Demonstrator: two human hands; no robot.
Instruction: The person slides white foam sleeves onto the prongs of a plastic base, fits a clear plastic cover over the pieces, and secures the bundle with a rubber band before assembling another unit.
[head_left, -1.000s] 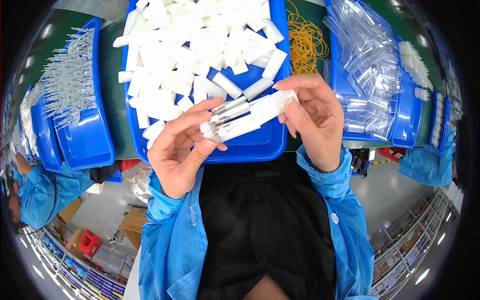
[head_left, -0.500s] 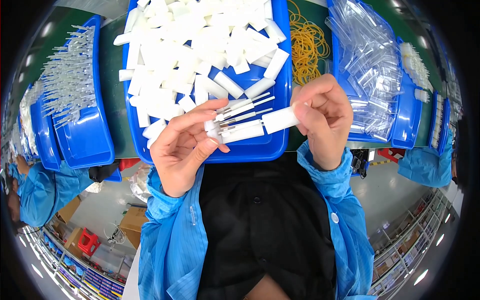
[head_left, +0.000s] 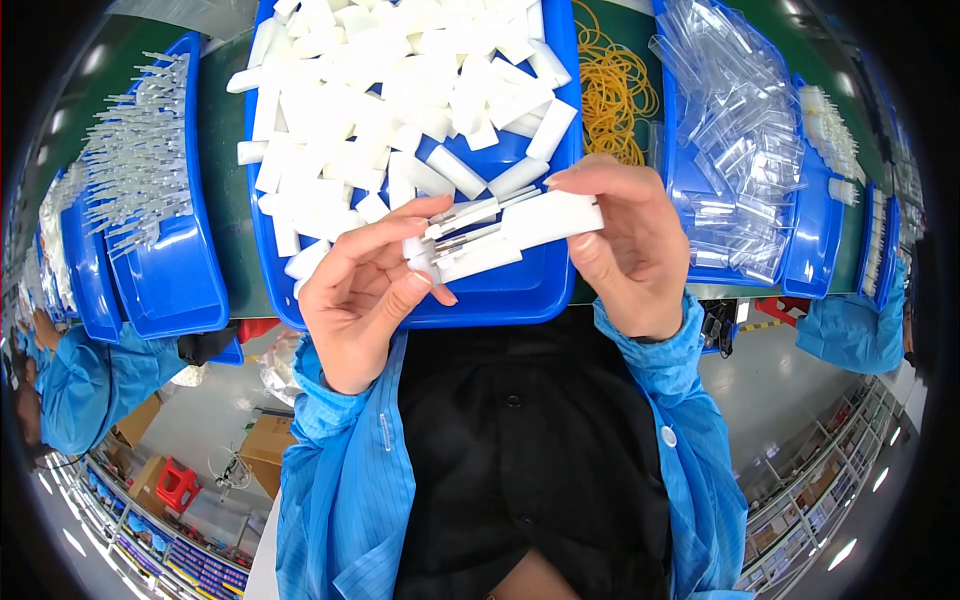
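Note:
My left hand (head_left: 350,295) is closed, its fingertips pinching the round white base of an assembly (head_left: 480,258) with thin metal rods and white sleeves pointing right. My right hand (head_left: 640,250) is closed on a white foam-like block (head_left: 555,218), thumb below and fingers above. The block's left end overlaps the rods' tips; whether the tips are inside it I cannot tell. Both hands are over the front part of a blue tray (head_left: 540,305) heaped with loose white pieces (head_left: 345,120).
Left stands a blue bin (head_left: 170,285) with many thin white stems (head_left: 145,150). Yellow rubber bands (head_left: 612,90) lie right of the big tray, then clear plastic tubes (head_left: 735,130) in another blue tray. Other people's blue sleeves (head_left: 105,375) show at both sides.
The white block has moved left and slightly up over the rods' free ends, covering their tips. My right-hand fingers have shifted from its end to above and below it. My left hand barely moved.

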